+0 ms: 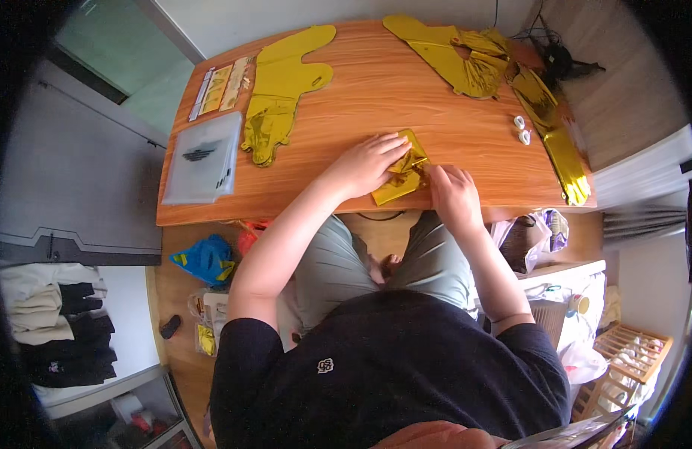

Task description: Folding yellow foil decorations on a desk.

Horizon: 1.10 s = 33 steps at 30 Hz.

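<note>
While the folded gold foil lies lengthwise away from me, my left hand spans its left side, nearly flat — my right hand curls at its right edge, grip indeterminable.

A room in a home, most likely a living or bedroom space, furnished with a wood-grain counter. Domestic character is shown at left by a grey door with angular trim, a group of white, cream and black garments, and, at the near left, a glass-fronted cabinet. A dark shoe lies on the wood-toned floor, near a blue bag. At right are a gathered grey curtain, household plastic bags and, nearer, a slatted wooden rack.
</note>
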Tool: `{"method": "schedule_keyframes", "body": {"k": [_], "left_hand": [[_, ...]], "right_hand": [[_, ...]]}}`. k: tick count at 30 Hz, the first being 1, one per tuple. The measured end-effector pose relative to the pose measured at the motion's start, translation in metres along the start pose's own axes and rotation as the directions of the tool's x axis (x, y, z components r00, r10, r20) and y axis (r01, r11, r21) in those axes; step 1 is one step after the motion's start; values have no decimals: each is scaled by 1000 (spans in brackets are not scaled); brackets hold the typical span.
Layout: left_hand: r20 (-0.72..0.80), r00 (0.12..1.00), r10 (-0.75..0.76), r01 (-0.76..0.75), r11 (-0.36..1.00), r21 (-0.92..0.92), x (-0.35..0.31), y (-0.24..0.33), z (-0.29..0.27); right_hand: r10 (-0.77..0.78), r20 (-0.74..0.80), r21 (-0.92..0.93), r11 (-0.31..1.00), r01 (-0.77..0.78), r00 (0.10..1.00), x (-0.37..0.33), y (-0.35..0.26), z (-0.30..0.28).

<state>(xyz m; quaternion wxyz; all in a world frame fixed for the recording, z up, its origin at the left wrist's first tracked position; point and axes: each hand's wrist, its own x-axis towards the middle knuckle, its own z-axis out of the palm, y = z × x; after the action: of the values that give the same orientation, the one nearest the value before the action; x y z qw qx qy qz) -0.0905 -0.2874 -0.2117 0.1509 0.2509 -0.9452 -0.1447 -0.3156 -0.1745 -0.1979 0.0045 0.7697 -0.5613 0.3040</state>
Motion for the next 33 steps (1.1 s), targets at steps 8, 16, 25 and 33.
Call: {"method": "schedule_keyframes", "body": {"k": [8, 16, 25, 33], "left_hand": [[40, 996, 83, -86, 994, 73, 0, -2, -3], [84, 993, 78, -83, 994, 66, 1, -4, -3], [83, 993, 82, -89, 992, 92, -1, -4, -1], [58, 994, 95, -100, 990, 95, -2, -5, 1]], "right_hand": [[61, 3, 79, 995, -61, 998, -10, 6, -3], [-115, 32, 57, 992, 113, 993, -13, 12, -8], [178, 53, 163, 969, -184, 983, -28, 24, -9], [126, -89, 152, 982, -111, 988, -21, 18, -4]]}}
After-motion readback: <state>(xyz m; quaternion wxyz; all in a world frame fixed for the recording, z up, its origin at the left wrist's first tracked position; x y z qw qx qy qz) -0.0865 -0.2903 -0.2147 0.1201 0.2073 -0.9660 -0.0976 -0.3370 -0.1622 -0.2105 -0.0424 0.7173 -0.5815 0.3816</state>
